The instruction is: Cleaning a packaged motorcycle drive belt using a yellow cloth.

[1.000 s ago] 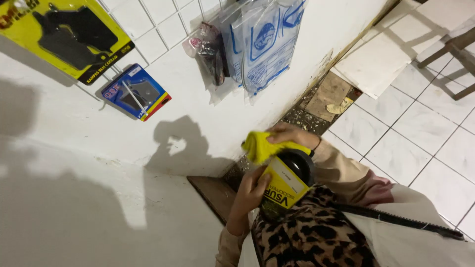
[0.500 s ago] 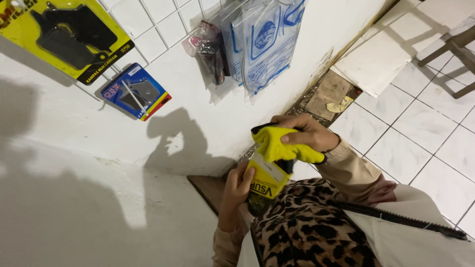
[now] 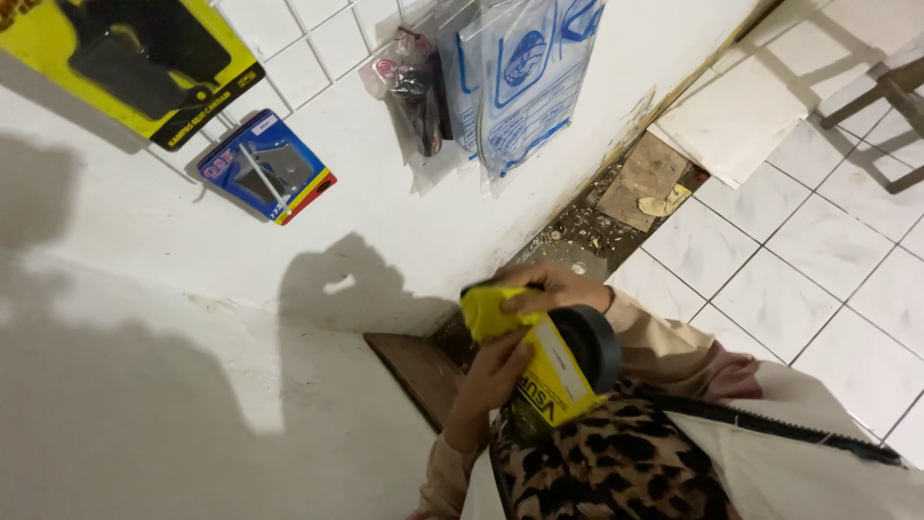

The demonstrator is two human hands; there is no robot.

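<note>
My left hand [image 3: 493, 377] grips a black round object [image 3: 581, 349] wrapped in a yellow label, held against my leopard-print top [image 3: 606, 462]. My right hand [image 3: 553, 287] presses a yellow cloth [image 3: 484, 314] onto the object's upper left end. The beige sleeve [image 3: 664, 351] of my right arm runs off to the right. The far side of the object is hidden by my hands and the cloth.
A white wall [image 3: 192, 385] carries hanging packs: a yellow and black one [image 3: 135, 58], a small blue one [image 3: 267, 166] and clear plastic bags [image 3: 520, 77]. A brown board [image 3: 419, 371] lies at the wall's foot. Rubble [image 3: 635, 183] and white floor tiles [image 3: 770, 279] lie to the right.
My right hand has slid the yellow cloth from the top of the object down toward its left end. The object is tilted differently in my left hand.
</note>
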